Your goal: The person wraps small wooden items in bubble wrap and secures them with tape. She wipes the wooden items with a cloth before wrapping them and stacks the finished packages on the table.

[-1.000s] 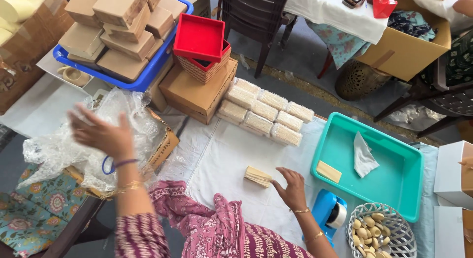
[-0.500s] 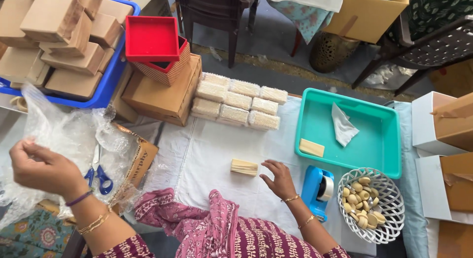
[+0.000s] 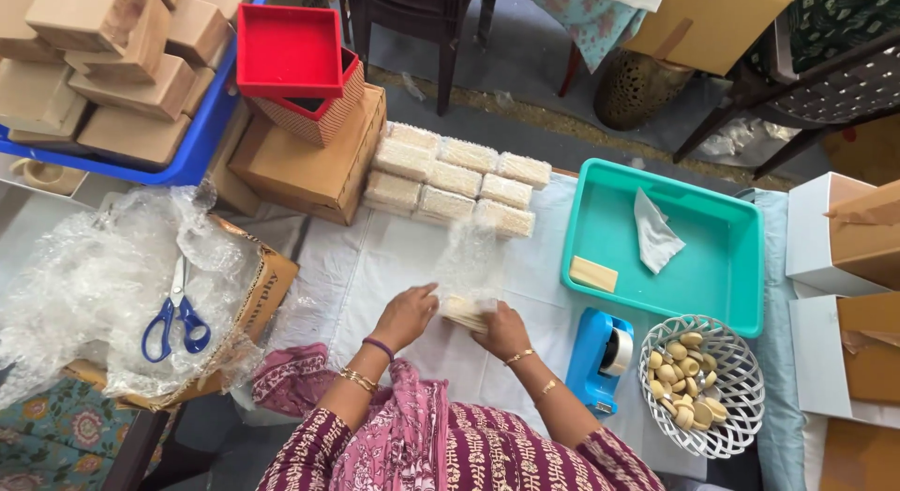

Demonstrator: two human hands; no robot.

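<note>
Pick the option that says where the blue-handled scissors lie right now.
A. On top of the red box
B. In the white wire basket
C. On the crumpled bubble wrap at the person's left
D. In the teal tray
C: the blue-handled scissors lie on the crumpled bubble wrap off to the left, away from both hands, while the left hand and right hand meet at a small pale block on the white cloth.

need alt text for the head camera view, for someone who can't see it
Seen from above, a person's left hand and right hand hold a small pale block against a clear bubble wrap piece on a white-covered table. Wrapped blocks, a teal tray and a blue tape dispenser sit nearby.
</note>
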